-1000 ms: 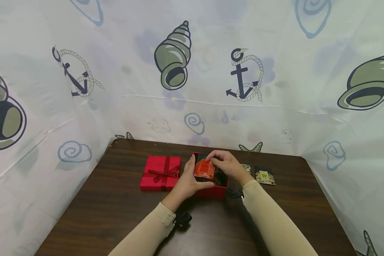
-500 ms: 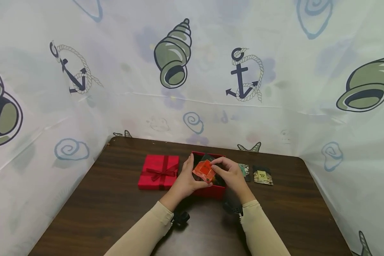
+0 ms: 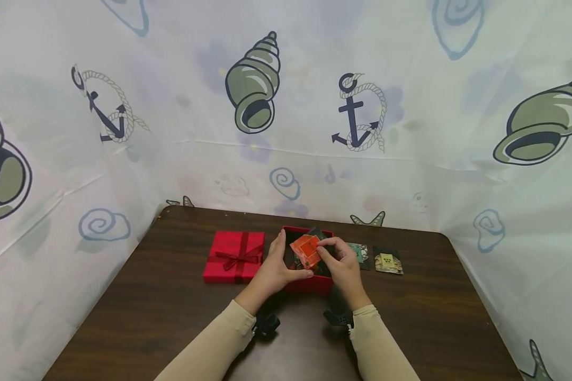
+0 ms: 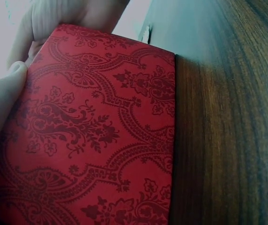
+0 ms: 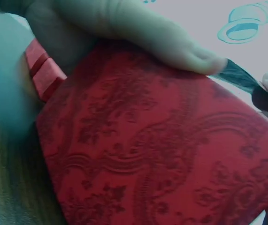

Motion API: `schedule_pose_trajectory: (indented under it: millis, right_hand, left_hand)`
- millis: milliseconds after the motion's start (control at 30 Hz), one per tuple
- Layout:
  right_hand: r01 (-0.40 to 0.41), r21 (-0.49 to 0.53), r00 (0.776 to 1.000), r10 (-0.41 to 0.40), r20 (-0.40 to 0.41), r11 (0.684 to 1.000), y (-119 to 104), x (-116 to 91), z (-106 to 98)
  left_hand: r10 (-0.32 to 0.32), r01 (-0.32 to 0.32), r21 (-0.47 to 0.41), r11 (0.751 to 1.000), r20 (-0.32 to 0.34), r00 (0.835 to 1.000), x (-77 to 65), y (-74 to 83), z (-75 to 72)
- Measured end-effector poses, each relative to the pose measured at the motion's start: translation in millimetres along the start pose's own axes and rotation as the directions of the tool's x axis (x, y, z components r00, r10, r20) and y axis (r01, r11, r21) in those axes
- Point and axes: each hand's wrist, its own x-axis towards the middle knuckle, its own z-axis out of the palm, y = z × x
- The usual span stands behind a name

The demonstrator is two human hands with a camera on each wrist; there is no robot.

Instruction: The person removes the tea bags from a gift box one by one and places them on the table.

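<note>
The right hand point(image 3: 345, 267) pinched the orange packet point(image 3: 306, 250) over the red box point(image 3: 310, 286); the left hand point(image 3: 273, 271), thumb spread from its fingers, steadied it. A light edge pinch seemed wisest.

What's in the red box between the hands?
Dark bits show inside the red box, too unclear to name. The orange packet and right hand hide much of the rest.

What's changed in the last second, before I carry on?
The right hand has drawn back toward the person and rightward; it now pinches the orange packet by its right edge, not at the top. The packet has turned from upright to slanted. The left hand stays on the red box; the red lid and the yellow-labelled packet stayed put.
</note>
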Motion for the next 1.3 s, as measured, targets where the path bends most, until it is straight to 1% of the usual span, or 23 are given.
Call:
schedule_pose_trajectory:
  millis: [200,267,333,433,500,567,667,767,833,900,933,1033,1133,1200,1233,1300]
  right_hand:
    - [-0.022,0.019,0.999,0.022,0.038,1.000,0,2,-3]
    - [-0.012,0.011,0.999,0.012,0.031,1.000,-1,4,-8]
    - [0.005,0.010,1.000,-0.005,0.004,1.000,-5,6,-16]
    - [0.015,-0.008,0.998,-0.016,-0.059,1.000,-13,7,-34]
    - [0.004,-0.019,0.995,-0.006,-0.100,1.000,-21,9,-50]
    - [-0.033,-0.035,0.991,0.028,-0.133,0.999,-31,10,-66]
    - [-0.095,-0.099,0.980,0.075,-0.185,0.991,-46,10,-89]
    - [-0.142,-0.202,0.966,0.091,-0.243,0.969,-58,7,-111]
    - [-0.160,-0.259,0.951,0.078,-0.298,0.953,-62,4,-125]
    - [-0.163,-0.288,0.931,0.050,-0.362,0.944,-65,1,-138]
    - [-0.164,-0.294,0.919,0.038,-0.391,0.942,-65,0,-144]
    - [-0.159,-0.263,0.881,0.017,-0.473,0.952,-65,-4,-159]
    - [-0.162,-0.177,0.839,0.042,-0.543,0.971,-63,-7,-175]
    - [-0.163,-0.092,0.805,0.078,-0.588,0.982,-60,-9,-185]
    - [-0.163,-0.060,0.789,0.094,-0.607,0.985,-59,-10,-191]
    - [-0.170,0.033,0.753,0.151,-0.640,0.985,-56,-13,-202]
  left_hand:
    - [0.003,-0.003,0.003,1.000,0.001,1.000,1.4,-3.5,-0.5]
    - [0.006,-0.006,0.003,1.000,0.001,1.000,2.4,-3.3,-0.4]
    - [0.009,-0.009,0.002,1.000,0.005,1.000,3.0,-2.3,0.0]
    - [0.006,-0.006,0.000,1.000,0.017,1.000,2.6,-0.6,0.9]
    - [0.004,-0.004,0.002,1.000,0.023,1.000,2.3,-0.3,1.8]
    - [-0.005,0.005,0.004,1.000,0.025,1.000,1.7,-0.7,2.4]
    - [-0.016,0.016,0.007,1.000,0.016,1.000,0.2,-1.8,2.8]
    - [-0.032,0.032,0.009,0.999,0.012,0.999,-1.7,-2.7,3.0]
    - [-0.035,0.035,0.010,0.999,0.013,0.999,-2.3,-2.6,2.9]
    - [-0.032,0.032,0.006,0.999,0.017,0.999,-2.4,-2.2,3.0]
    - [-0.030,0.030,0.004,1.000,0.018,0.999,-2.3,-1.9,2.8]
    - [-0.023,0.023,0.002,1.000,0.017,1.000,-1.4,-1.6,2.3]
    - [-0.019,0.019,0.001,1.000,0.012,1.000,-0.5,-2.2,1.5]
    - [-0.013,0.013,-0.001,1.000,0.009,1.000,0.2,-2.8,1.1]
    - [-0.013,0.013,-0.004,1.000,0.009,1.000,0.1,-3.1,0.6]
    - [-0.011,0.011,-0.007,1.000,0.010,1.000,-0.1,-3.4,-0.2]
